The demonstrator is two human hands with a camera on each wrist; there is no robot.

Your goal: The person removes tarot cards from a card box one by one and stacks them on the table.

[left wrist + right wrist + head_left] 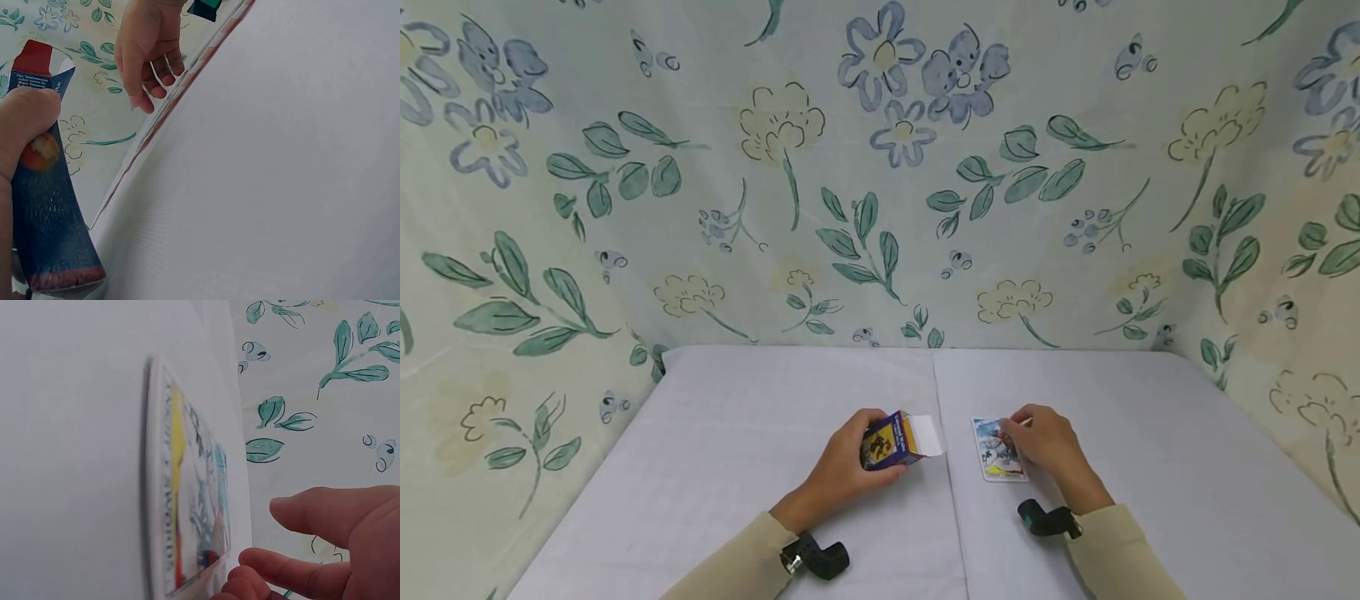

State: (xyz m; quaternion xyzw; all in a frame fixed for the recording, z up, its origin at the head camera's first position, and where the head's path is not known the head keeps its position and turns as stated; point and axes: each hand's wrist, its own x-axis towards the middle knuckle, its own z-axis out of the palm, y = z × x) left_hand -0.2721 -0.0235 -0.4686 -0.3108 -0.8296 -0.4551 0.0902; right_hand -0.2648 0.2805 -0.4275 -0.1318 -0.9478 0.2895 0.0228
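Note:
My left hand (842,467) grips a small dark blue card box (883,443) with a yellow picture panel, held tilted above the table. The box's white end flap (927,435) stands open toward the right. In the left wrist view, my thumb (31,109) lies along the box near its red tab. An illustrated tarot card (996,457) lies face up on the table, with lettering along its bottom edge. Over its right side is my right hand (1051,446), fingers loosely bent. The right wrist view shows thumb and forefinger apart, with nothing between them, beside the card's far end.
White cloth covers the table (737,417), with a crease (953,517) running between the two hands. A flower-patterned curtain (880,242) rises behind the table and along both sides. Black wrist cameras (823,557) sit on both sleeves.

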